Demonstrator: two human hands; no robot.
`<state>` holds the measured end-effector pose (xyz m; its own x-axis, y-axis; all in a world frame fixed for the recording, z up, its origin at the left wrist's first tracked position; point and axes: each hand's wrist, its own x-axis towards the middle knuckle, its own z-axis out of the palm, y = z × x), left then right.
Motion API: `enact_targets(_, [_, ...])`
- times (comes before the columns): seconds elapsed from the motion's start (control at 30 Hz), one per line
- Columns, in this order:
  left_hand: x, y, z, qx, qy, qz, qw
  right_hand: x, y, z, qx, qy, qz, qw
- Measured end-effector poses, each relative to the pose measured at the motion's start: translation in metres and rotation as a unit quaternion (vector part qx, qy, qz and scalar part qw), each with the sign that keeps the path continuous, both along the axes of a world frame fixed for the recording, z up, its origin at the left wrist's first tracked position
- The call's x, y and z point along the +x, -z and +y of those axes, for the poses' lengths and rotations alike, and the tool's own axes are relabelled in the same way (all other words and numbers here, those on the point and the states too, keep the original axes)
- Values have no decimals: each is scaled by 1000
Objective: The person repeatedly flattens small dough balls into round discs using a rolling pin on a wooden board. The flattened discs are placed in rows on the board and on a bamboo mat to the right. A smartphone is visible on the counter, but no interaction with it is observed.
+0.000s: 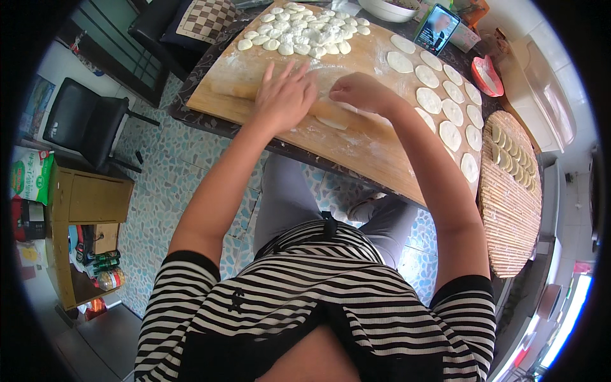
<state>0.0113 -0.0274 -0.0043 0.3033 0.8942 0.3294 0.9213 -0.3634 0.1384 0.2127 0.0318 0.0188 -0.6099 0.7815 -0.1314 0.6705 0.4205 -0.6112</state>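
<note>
A blurred wooden rolling pin [343, 114] lies across the floured wooden board [377, 155]. My left hand [289, 95] rests palm down on the pin, its fingers spread toward the far side. Just right of it, my right hand [360, 93] is over the pin with curled fingers; whether they grip dough or the pin is hidden. Between the hands, a flat dough round [332, 122] shows from beneath the pin. Beyond my left hand is a floured heap of small dough pieces [301, 49]. Rolled dough wrappers [428, 99] lie in rows at the right of the board.
To the right, a reed tray [508, 224] holds folded dumplings [513, 160]. Along the far right edge stand a phone [437, 29], a white bowl [394, 10] and a red dish of flour [487, 76]. A black chair [86, 125] is at the left.
</note>
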Motion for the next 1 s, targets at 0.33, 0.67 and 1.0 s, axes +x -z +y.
enact_targets(0.33, [-13, 1, -74, 13, 52, -76, 996, 19, 0, -13, -142, 85, 111, 980])
enact_targets(0.67, [8, 1, 6, 52, 25, -5, 998, -3, 17, -7, 69, 34, 15, 997])
enact_targets(1.0, [-3, -3, -79, 44, 58, -89, 993, 73, 3, 24, 21, 167, 123, 978])
